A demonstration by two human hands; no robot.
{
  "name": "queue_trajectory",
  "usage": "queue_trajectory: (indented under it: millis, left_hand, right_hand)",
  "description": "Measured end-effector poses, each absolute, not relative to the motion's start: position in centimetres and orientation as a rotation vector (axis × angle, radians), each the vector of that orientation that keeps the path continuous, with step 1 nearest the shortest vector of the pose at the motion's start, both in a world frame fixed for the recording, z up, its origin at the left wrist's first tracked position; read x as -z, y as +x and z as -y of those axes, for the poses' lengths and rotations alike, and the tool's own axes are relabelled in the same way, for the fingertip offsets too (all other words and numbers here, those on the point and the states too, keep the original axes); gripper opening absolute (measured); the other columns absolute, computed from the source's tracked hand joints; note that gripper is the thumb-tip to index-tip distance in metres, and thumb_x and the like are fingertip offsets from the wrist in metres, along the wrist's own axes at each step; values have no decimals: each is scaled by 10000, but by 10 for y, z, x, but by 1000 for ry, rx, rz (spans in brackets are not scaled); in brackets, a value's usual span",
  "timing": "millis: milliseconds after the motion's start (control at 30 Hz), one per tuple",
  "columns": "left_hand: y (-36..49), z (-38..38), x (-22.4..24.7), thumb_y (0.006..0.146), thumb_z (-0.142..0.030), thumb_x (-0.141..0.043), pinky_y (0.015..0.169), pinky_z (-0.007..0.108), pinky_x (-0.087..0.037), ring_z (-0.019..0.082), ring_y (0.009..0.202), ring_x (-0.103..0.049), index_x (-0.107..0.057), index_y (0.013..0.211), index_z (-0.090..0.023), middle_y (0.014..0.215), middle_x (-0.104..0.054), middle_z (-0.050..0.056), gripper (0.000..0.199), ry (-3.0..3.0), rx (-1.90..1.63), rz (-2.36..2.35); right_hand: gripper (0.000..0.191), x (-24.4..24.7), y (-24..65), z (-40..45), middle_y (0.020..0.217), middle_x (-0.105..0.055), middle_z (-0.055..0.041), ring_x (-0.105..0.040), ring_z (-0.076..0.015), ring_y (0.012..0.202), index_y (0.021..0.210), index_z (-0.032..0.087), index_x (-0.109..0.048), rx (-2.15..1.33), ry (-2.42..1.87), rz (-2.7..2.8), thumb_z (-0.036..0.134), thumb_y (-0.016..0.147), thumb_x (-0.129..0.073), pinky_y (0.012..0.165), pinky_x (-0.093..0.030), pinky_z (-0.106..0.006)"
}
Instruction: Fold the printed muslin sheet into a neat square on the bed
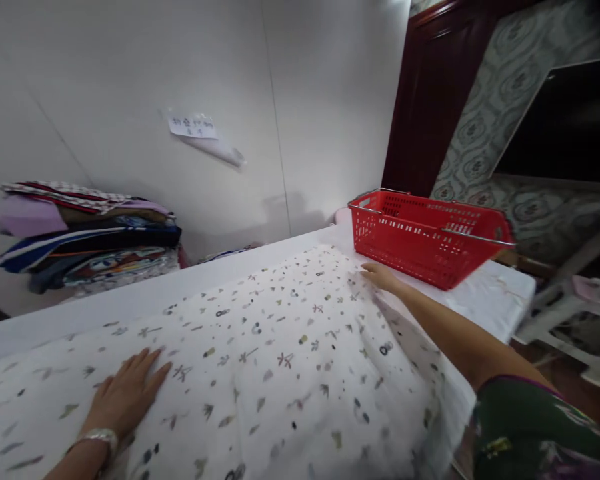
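A thin white cotton-like cloth printed with small leaf and sprig motifs (260, 347) lies spread over the white-covered surface (500, 283), rippled and creased toward the right. The left hand (125, 393) lies palm down on it, its grip opened flat, fingers slightly spread. The right hand (377, 275) touches the cloth's far right edge; whether its grip pinches the fabric, I cannot tell. Just beyond that hand stands a red perforated plastic basket with metal handles (420, 250). Folded fabrics, checked, striped and lilac (100, 233), are stacked at left.
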State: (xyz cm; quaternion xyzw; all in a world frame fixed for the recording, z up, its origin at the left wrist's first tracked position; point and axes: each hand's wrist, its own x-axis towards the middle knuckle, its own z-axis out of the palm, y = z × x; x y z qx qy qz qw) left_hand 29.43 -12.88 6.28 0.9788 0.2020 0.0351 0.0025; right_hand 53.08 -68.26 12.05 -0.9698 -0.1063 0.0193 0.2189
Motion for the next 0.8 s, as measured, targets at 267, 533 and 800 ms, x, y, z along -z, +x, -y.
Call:
queue_trajectory:
  millis: [267,533,800]
  left_hand:
    - [285,152,-95,749,-173,-384,956,297,-385,191,1243,-401,-659,1016,-196,1228,-570,25,384,3032,-192,-208]
    - [221,264,-95,765,-520,-460,1019,428,-350,282,1287,-330,-581,1180,-272,1408,-358,12,498,2893,-35,94]
    - [188,309,-91,835,-492,-393,1067,461,-278,250,1308,-285,-519,1233,-308,1423,-318,-5,457,2929,-9,363]
  right_hand:
    - [290,-113,395,791,933,-691,-59,-632,-185,833,1023,181,-664,-202,-2652,-42,253,789,-509,744,-486,-271]
    - [375,-106,369,783,977,-647,-133,-628,-227,712,992,148,-651,-300,-2703,-206,359,682,-636,575,-495,-294]
    - [538,-118,369,785,810,-639,-86,-548,-135,534,1050,122,-609,-405,-2515,-354,336,574,-738,437,-402,-223]
